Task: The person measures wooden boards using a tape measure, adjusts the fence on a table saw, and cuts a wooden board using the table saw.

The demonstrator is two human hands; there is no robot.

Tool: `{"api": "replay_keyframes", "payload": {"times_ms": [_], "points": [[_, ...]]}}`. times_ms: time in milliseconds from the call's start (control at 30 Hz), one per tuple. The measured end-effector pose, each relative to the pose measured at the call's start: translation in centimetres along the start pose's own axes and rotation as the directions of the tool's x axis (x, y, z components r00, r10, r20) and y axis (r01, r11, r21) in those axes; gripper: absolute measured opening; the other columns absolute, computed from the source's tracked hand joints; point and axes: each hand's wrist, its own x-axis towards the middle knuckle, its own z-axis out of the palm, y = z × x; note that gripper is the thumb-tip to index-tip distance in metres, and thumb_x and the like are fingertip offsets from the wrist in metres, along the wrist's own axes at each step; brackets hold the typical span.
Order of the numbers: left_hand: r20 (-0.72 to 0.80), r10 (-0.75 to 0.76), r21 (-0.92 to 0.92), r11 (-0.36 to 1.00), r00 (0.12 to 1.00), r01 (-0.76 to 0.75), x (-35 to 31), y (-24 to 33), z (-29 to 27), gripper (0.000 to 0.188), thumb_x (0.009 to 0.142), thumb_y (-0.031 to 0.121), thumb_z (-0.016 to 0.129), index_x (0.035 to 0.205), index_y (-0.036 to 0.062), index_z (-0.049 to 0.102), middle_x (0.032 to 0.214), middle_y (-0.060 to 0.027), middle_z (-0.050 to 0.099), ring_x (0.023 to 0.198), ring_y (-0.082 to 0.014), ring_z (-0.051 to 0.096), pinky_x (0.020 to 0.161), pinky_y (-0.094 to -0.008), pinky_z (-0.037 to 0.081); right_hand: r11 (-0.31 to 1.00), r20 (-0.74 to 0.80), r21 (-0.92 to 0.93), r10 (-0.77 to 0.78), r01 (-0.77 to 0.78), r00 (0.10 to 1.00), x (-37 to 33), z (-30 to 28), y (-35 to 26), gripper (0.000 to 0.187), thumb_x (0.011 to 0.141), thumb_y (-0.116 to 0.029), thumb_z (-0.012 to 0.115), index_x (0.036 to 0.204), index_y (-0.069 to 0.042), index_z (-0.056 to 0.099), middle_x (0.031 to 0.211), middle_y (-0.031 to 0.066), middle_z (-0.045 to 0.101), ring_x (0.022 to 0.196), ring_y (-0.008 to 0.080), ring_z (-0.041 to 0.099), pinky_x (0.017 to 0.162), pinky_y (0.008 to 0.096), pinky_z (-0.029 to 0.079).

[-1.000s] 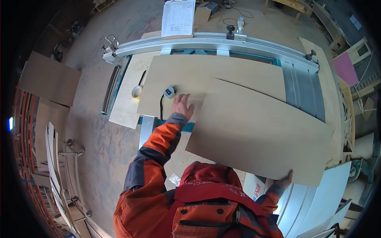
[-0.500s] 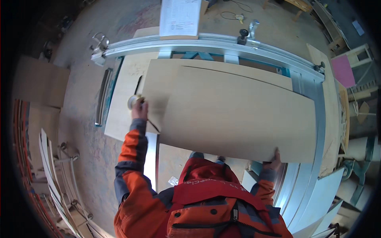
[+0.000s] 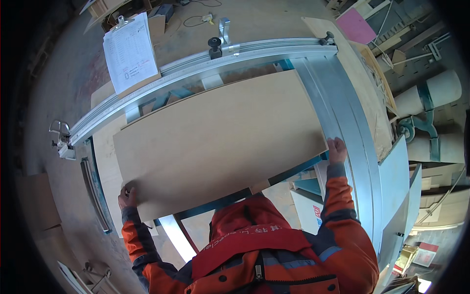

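Observation:
A large flat tan wooden board point(image 3: 220, 142) lies on the metal frame of a sliding saw table, its far long edge along the metal fence point(image 3: 196, 73). My left hand point(image 3: 128, 197) is closed at the board's near left corner, with the thumb side by its edge. What lies under those fingers is partly hidden. At the near right corner, my right hand point(image 3: 337, 150) has its fingers curled against the board's edge, next to the metal table strip point(image 3: 328, 98).
A clipboard with paper point(image 3: 131, 56) rests on the fence at the left. A clamp-like stop with a black knob point(image 3: 214, 46) sits on the fence. To the right are a wooden panel point(image 3: 362, 93) and large grey dust pipes point(image 3: 426, 93). A metal roller point(image 3: 93, 196) stands at the left.
My left hand has left the white round thing and moved to the board's near left corner. The upper board now lies closer to the fence, and the view has turned.

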Motion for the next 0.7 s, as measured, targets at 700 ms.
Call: {"api": "replay_keyframes", "payload": {"times_ms": [700], "points": [[0.416,-0.058,-0.572,0.759,0.907,0.311,2.2,-4.7,3.8,0.056,0.081,0.028,0.075,0.122,-0.0067,0.061,0.113,-0.0166,0.066,0.099,-0.0231,0.064,0.078,-0.0328,0.054,0.911,0.148,-0.412,0.101,-0.032,0.984,2.5,6.2,-4.7,0.050,0.085,-0.046,0.062,0.120,-0.009,0.060,0.114,0.0191,0.065,0.109,0.0377,0.059,0.096,0.0475,0.045]]}}
